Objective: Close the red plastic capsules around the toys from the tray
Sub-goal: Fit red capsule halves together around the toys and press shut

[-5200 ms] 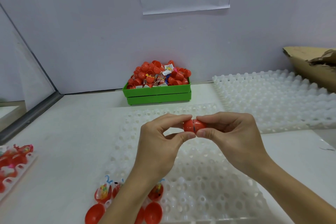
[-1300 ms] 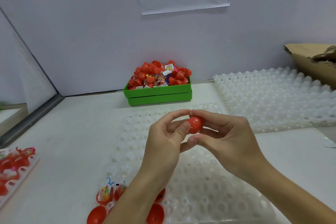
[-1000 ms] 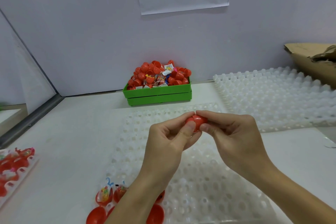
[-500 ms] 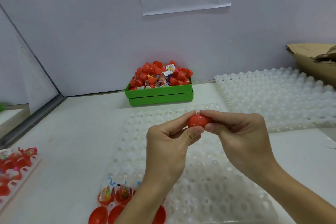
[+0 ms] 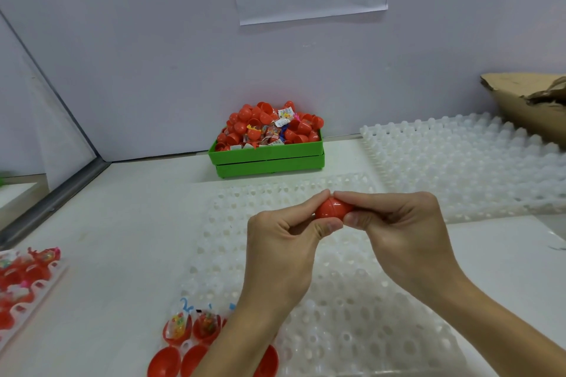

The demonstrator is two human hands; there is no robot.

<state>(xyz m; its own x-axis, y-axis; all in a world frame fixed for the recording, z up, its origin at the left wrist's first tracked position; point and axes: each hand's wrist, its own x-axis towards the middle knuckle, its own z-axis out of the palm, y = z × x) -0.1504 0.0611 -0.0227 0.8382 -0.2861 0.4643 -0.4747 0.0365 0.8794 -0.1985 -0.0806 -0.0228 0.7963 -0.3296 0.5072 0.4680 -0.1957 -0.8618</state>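
White tabletop, pale wall behind: a glossy red plastic capsule (image 5: 332, 208) is held above the dimpled translucent tray (image 5: 352, 309), pinched between the fingertips of the left hand (image 5: 284, 242) and right hand (image 5: 401, 229). Its two halves, a moment ago turned and re-gripped, are now pressed seam to seam, so closure is judged nearly complete. Open toy-filled halves (image 5: 191, 326) remain at the tray's near-left corner; a green bin (image 5: 266, 157) heaped with capsules is set against the wall.

- The red capsule (image 5: 332, 208), whose two halves showed a plain gap 5.2 s ago, now reads as one closed egg with only a thin seam.
- About a second ago it was turned end-on and looked round; it now lies sideways between the hands again.
- The left hand (image 5: 283, 242) pinches its left end, thumb under it, and the right hand (image 5: 398, 223) pinches its right end.
- Both hands sit slightly right of where they were.
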